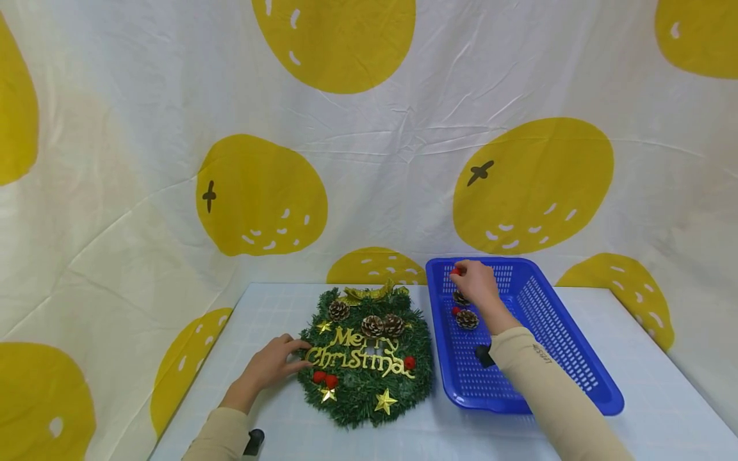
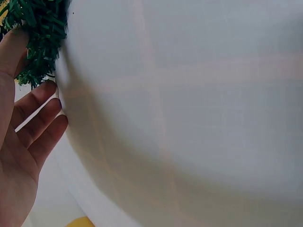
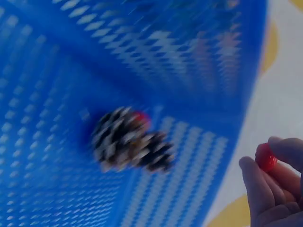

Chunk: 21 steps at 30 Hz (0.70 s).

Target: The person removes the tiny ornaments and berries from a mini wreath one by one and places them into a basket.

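Note:
A small red berry is pinched between the thumb and fingers of my right hand, over the far left part of the blue basket. My left hand touches the left edge of a green Christmas wreath, thumb and fingers apart at its needles. The wreath carries gold "Merry Christmas" lettering, gold stars, pine cones, red berries and a gold bow at its top. In the right wrist view, two pine cones and another red berry lie in the basket.
The wreath lies flat on a pale checked table, just left of the basket. Behind the table hangs a white cloth with large yellow fruit prints. The basket's raised rim stands between its contents and the wreath.

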Each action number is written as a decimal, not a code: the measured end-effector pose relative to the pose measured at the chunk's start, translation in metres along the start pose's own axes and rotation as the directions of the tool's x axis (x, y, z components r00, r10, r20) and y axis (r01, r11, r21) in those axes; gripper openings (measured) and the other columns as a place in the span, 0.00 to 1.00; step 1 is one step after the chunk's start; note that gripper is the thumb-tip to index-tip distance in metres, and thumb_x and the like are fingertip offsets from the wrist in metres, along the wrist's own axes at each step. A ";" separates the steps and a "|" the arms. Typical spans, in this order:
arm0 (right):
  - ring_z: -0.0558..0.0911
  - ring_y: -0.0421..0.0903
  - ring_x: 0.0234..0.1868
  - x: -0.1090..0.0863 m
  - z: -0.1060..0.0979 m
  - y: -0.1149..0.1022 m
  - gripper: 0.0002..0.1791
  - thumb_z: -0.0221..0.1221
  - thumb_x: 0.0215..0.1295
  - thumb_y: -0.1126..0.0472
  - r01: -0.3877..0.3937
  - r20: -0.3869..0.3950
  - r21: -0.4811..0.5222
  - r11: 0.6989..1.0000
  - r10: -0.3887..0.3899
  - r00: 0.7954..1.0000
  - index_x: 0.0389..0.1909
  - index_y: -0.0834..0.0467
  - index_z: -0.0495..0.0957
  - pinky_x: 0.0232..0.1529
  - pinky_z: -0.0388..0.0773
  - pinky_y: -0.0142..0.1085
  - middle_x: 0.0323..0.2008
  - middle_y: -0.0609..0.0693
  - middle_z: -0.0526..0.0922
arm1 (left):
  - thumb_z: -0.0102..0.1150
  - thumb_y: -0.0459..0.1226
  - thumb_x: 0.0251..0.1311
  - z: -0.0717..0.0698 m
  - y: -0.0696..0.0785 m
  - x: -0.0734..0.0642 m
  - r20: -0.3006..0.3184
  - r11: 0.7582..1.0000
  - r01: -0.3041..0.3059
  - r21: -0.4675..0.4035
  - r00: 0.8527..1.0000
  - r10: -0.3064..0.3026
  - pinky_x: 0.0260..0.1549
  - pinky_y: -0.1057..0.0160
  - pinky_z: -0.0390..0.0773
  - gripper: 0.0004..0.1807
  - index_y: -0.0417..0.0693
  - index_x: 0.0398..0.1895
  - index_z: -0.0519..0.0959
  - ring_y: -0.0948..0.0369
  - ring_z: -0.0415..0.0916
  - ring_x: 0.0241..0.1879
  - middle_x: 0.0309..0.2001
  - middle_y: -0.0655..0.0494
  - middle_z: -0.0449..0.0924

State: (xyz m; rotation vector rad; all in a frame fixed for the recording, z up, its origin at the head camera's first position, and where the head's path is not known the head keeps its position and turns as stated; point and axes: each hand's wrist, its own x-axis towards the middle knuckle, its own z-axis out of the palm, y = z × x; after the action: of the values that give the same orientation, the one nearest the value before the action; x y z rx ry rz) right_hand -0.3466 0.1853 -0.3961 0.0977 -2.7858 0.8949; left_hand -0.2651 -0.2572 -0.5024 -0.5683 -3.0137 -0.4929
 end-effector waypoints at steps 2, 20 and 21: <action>0.80 0.62 0.48 0.001 0.001 0.010 0.21 0.58 0.68 0.64 -0.004 0.029 -0.024 1.000 0.005 1.000 0.58 0.71 0.75 0.49 0.75 0.53 0.49 0.66 0.81 | 0.65 0.56 0.56 0.001 -0.001 0.000 0.003 1.000 0.002 0.003 1.000 -0.002 0.34 0.53 0.75 0.23 0.59 0.52 0.81 0.58 0.72 0.38 0.40 0.57 0.74; 0.81 0.64 0.43 -0.006 0.009 0.040 0.15 0.62 0.64 0.66 -0.017 0.161 -0.110 0.994 0.034 0.986 0.46 0.73 0.81 0.46 0.76 0.53 0.43 0.68 0.83 | 0.67 0.54 0.55 0.002 -0.001 0.002 0.000 1.000 0.011 0.006 1.000 -0.011 0.36 0.52 0.76 0.22 0.60 0.51 0.82 0.57 0.74 0.40 0.41 0.57 0.75; 0.81 0.63 0.43 -0.007 0.009 0.039 0.15 0.61 0.64 0.66 -0.017 0.166 -0.111 0.994 0.035 0.985 0.47 0.73 0.81 0.45 0.77 0.52 0.43 0.68 0.83 | 0.67 0.54 0.55 0.002 -0.001 0.002 0.000 1.000 0.012 0.006 1.000 -0.012 0.36 0.51 0.76 0.22 0.60 0.51 0.82 0.57 0.74 0.40 0.41 0.57 0.75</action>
State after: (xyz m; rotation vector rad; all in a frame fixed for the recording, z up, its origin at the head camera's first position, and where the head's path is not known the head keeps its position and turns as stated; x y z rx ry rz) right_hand -0.3464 0.2119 -0.4270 0.1248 -2.9928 0.7706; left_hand -0.2674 -0.2569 -0.5044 -0.5496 -3.0198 -0.4840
